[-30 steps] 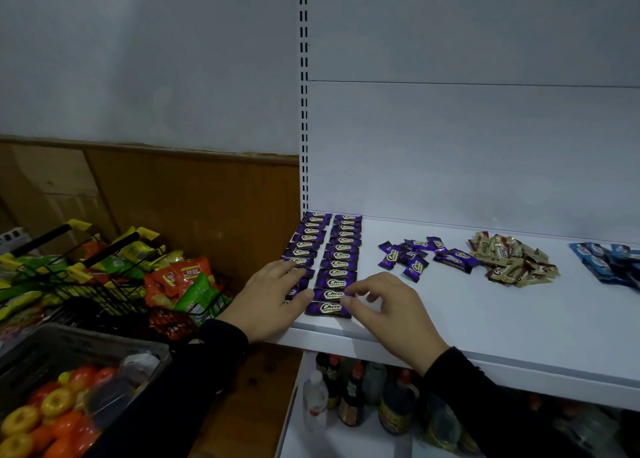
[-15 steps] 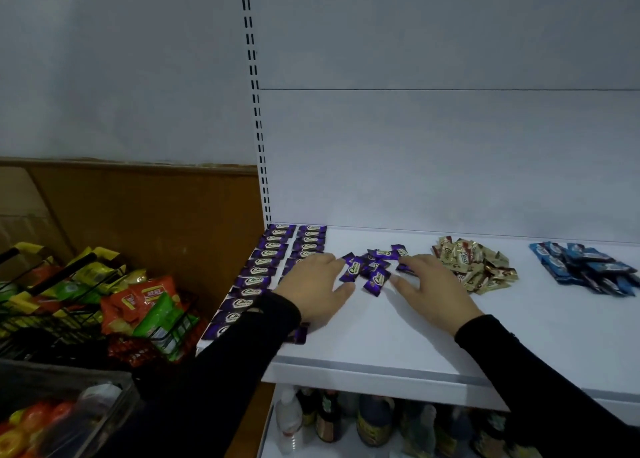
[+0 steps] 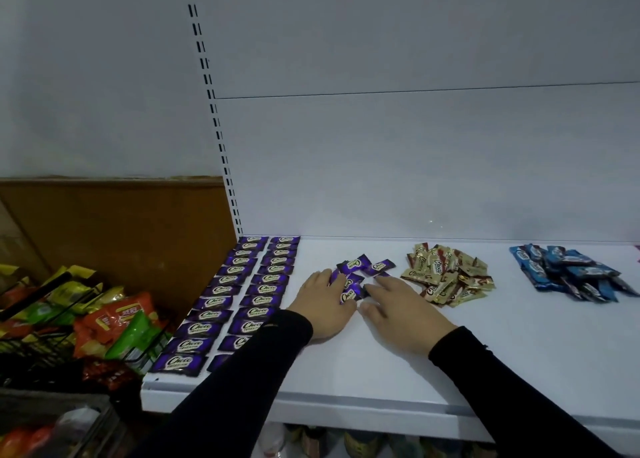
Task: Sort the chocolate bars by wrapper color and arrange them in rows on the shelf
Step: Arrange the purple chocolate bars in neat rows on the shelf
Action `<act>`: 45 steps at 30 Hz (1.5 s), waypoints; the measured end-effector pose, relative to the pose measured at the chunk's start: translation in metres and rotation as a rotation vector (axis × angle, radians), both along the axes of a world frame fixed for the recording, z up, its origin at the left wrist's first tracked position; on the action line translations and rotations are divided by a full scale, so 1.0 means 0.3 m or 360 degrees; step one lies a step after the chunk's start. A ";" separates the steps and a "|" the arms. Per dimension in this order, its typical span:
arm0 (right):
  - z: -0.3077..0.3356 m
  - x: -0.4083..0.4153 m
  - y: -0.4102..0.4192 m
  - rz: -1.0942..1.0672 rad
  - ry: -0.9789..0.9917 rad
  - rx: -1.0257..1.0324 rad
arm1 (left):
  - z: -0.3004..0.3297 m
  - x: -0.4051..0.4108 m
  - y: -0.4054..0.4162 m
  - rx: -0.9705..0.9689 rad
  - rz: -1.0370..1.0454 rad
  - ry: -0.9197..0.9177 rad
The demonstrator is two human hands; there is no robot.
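Both hands lie flat, fingers loosely spread, left hand and right hand touching the loose purple bars between them, count unclear. Left forearm hides part of two purple rows. Right: gold pile, blue pile.

**White metal shelving against a wood-panelled wall**

Pale grey-white back panel with a horizontal seam, edged by a slotted white upright rail. Left of it, plain grey wall above brown wooden panelling. Dim, cool light throughout. Bottles on a lower shelf, barely discernible in shadow.
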State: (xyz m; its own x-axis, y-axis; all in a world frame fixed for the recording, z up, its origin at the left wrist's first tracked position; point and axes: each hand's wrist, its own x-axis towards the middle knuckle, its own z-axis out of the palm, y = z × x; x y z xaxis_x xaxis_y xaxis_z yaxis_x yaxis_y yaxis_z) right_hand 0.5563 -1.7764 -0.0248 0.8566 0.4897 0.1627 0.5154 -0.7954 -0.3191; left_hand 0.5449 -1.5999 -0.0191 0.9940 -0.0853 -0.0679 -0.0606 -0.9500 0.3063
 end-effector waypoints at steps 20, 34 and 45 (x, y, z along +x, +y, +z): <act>0.031 -0.096 -0.080 -0.0014 -0.0007 0.0254 | 0.109 -0.150 -0.008 -0.0073 -0.0060 0.0114; 0.060 -0.070 -0.063 -0.0151 0.0154 0.0129 | 0.141 -0.140 0.004 -0.0125 0.0072 0.0223; 0.097 -0.068 -0.059 -0.0112 0.0406 0.0157 | 0.154 -0.180 0.003 -0.0128 -0.0043 0.0245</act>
